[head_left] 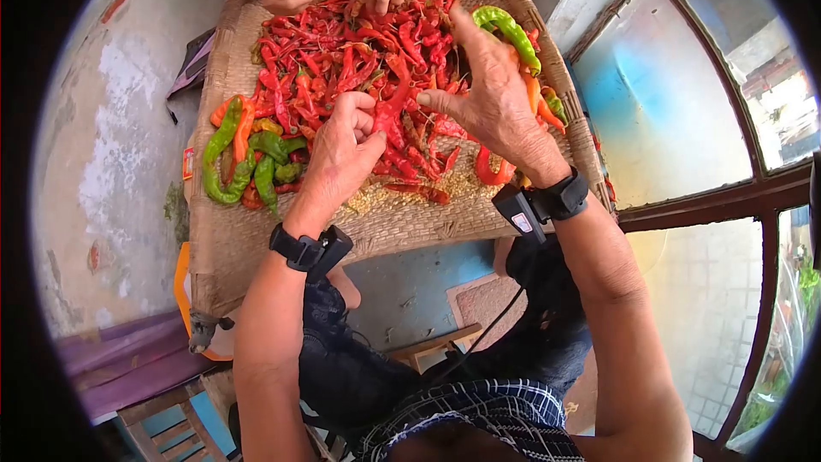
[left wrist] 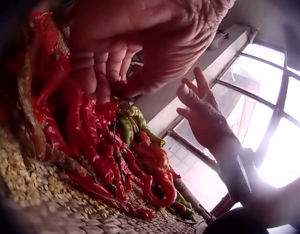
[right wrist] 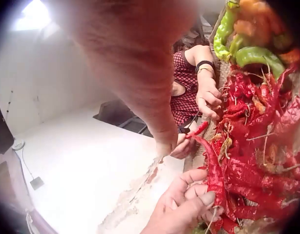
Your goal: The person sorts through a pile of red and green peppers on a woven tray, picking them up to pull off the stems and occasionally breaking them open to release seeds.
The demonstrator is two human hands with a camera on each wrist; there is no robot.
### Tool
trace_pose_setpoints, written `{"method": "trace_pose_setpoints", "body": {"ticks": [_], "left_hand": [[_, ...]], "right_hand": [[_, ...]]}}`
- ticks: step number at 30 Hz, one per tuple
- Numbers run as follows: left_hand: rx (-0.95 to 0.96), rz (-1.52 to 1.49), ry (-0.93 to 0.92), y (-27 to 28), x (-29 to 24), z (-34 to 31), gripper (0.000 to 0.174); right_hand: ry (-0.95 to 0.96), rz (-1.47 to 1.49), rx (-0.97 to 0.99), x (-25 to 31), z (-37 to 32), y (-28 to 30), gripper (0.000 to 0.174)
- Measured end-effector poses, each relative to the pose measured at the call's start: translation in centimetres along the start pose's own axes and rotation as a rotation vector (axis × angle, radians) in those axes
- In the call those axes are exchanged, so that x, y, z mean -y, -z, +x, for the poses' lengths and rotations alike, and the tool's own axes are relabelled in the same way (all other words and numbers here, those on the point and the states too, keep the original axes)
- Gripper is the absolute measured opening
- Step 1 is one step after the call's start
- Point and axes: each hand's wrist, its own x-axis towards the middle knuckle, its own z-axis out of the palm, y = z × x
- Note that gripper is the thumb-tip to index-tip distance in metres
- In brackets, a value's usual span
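Now a red pepper [head_left: 392, 105] juts from the left hand [head_left: 340, 144].

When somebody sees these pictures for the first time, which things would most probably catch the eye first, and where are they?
Probably the heap of red peppers comes first, glowing in the middle of the woven tray. Next is the curled green pepper at the tray's left side in the head view. Above the heap's near part, the left grip pinches one red pepper.
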Motion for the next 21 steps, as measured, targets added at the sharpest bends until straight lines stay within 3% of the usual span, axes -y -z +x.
{"method": "trace_pose_setpoints", "body": {"ticks": [1, 3, 7, 8, 10, 11, 12, 14, 16, 17, 18, 20, 21], "left_hand": [[-0.041, -0.067, -0.004, -0.3, 0.0, 0.0, 0.033], [-0.078, -0.131, -0.009, -1.0, -0.1, -0.1, 0.033], [0.072, -0.079, 0.017, -2.0, -1.3, -1.0, 0.028], [0.155, -0.086, 0.051, -2.0, -1.5, -1.1, 0.026], [0.197, -0.124, 0.064, -1.8, -1.1, -1.0, 0.023], [0.183, -0.032, -0.004, -1.7, -0.6, -0.9, 0.023], [0.17, 0.06, -0.071, -1.6, -0.1, -0.9, 0.023], [0.142, 0.133, -0.13, -1.8, 0.7, -0.7, 0.024], [0.121, 0.206, -0.192, -2.0, 0.9, -0.5, 0.025], [0.1, 0.374, -0.31, -2.2, 0.8, -0.4, 0.029], [0.078, 0.541, -0.429, -2.3, 0.7, -0.4, 0.033], [0.085, 0.597, -0.46, -2.9, 1.5, -0.1, 0.037], [0.082, 0.648, -0.49, -3.1, 1.8, 0.0, 0.041]], "right_hand": [[-0.127, 0.107, 0.037, 0.3, -0.5, -0.9, 0.073], [-0.439, 0.409, 0.281, 0.6, -1.4, -1.5, 0.047], [-0.471, 0.615, 0.49, 1.8, -2.2, -2.3, 0.03], [-0.473, 0.616, 0.49, 1.7, -2.3, -2.2, 0.03], [-0.324, 0.294, 0.495, 0.9, -2.2, -1.8, 0.027], [-0.146, 0.108, 0.557, -0.4, -1.9, -1.8, 0.02], [-0.147, 0.111, 0.555, -1.2, -1.3, -1.3, 0.02], [-0.382, 0.295, 0.491, -2.2, 0.2, -0.2, 0.022], [-0.544, 0.763, 0.048, -2.6, 1.2, -0.4, 0.024], [-0.552, 0.601, -0.025, -3.6, 1.2, -0.8, 0.029], [-0.558, 0.604, -0.03, -3.7, 0.8, -1.2, 0.029], [-0.31, 0.139, 0.109, -4.1, -0.2, -2.0, 0.031], [-0.331, 0.222, 0.282, -3.8, -1.1, -2.5, 0.031]]}}
